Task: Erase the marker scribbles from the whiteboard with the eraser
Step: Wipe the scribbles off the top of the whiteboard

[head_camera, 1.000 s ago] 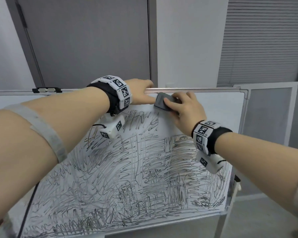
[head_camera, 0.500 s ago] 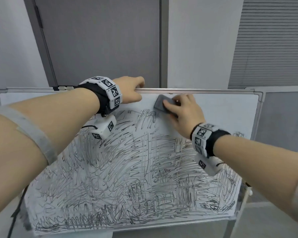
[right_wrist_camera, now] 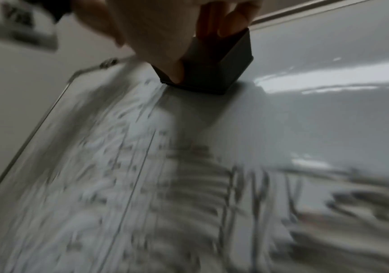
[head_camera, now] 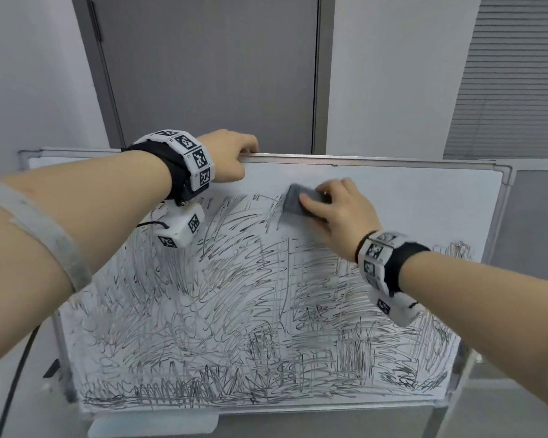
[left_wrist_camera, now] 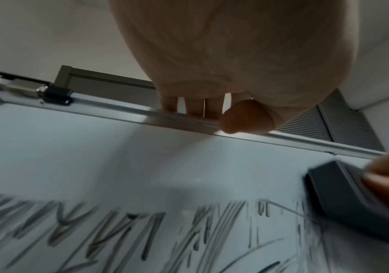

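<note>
Both forearms reach forward; left hand [head_camera: 231, 156] fingers hooked, right hand [head_camera: 339, 216] fingers clasped.

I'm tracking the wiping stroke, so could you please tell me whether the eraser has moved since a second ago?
Yes. The eraser, then just under the whiteboard's top frame rail, now sits lower, at the scribbles' upper edge.

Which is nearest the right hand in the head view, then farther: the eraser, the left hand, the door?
1. The eraser: held in the right hand, against the whiteboard.
2. The left hand: to the left, gripping the whiteboard's top edge.
3. The door: behind the whiteboard, farthest.
</note>
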A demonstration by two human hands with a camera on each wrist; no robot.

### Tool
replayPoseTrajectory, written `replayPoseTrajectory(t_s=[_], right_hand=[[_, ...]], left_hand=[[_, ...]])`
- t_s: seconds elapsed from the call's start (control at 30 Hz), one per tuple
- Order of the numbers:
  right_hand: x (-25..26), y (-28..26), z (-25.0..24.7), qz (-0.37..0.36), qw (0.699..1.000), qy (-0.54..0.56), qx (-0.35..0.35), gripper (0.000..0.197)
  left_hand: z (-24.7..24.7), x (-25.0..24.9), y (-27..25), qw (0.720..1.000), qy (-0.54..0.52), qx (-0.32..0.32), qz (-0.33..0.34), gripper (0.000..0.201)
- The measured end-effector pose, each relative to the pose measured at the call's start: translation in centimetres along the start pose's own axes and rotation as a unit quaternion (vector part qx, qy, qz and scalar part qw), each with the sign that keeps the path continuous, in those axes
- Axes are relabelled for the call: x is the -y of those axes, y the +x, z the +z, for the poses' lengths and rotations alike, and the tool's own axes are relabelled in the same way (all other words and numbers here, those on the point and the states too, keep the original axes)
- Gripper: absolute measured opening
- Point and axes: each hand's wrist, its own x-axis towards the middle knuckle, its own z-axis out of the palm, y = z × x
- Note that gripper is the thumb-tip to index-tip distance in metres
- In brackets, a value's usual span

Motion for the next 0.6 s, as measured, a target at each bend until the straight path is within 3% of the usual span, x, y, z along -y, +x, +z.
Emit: replayPoseTrajectory(t_s=[0.17, 0.33, 0.4, 0.6], right_hand=[[0.6, 1.7, 0.2, 0.010, 1.000, 0.001, -0.027, 0.033], [3.4, -2.1, 4.0, -0.111, 0.989, 0.011, 0.094, 0.039], [3.2, -1.5, 3.9, -0.116, 0.989, 0.009, 0.088, 0.040], [2.3, 4.2, 1.1, 0.019, 0.999, 0.003, -0.034, 0.033]], left_hand=[[0.1, 2.0, -0.8, 0.999, 0.029, -0.003, -0.024, 0.048], [0.4, 3.2, -1.3, 0.999, 0.020, -0.007, -0.031, 0.043], [0.2, 3.3, -1.1, 0.999, 0.016, -0.002, -0.031, 0.044], [0.9, 2.7, -0.7, 0.999, -0.015, -0.024, -0.020, 0.046]])
